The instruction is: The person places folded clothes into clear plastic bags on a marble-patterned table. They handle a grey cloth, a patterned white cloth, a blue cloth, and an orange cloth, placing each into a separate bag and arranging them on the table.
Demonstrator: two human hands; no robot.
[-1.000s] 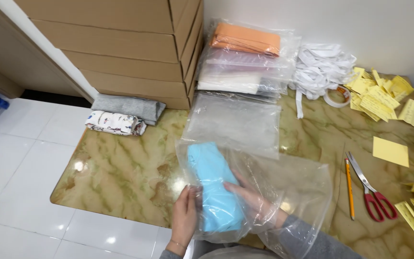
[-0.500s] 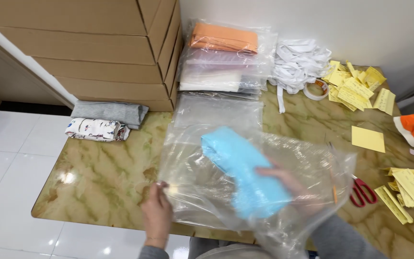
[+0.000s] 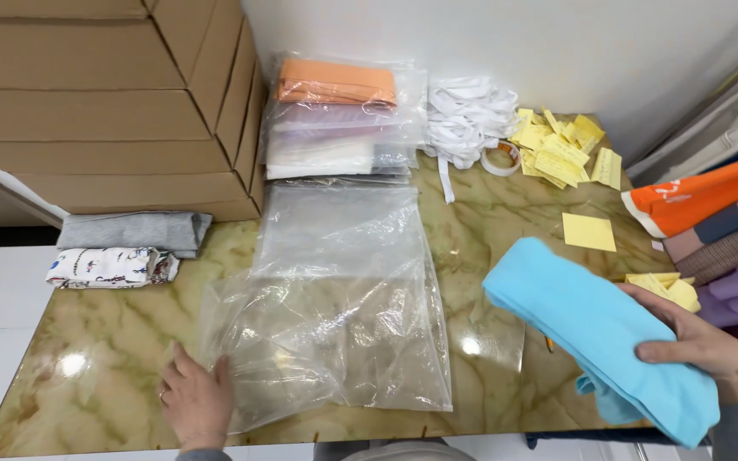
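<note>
Left hand (image 3: 196,399) flat, open, pinning clear bag (image 3: 335,333) to table (image 3: 113,341); right hand (image 3: 700,348) grips folded blue cloth (image 3: 600,329), clear of bag.

I count two folded cloths (image 3: 121,248) at left, one blue garment (image 3: 595,329), one tape roll (image 3: 500,157), three bagged garments (image 3: 335,119).

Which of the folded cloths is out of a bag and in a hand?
The light blue cloth, gripped in the right hand. The grey and printed ones lie on the table; the orange one is bagged.
</note>
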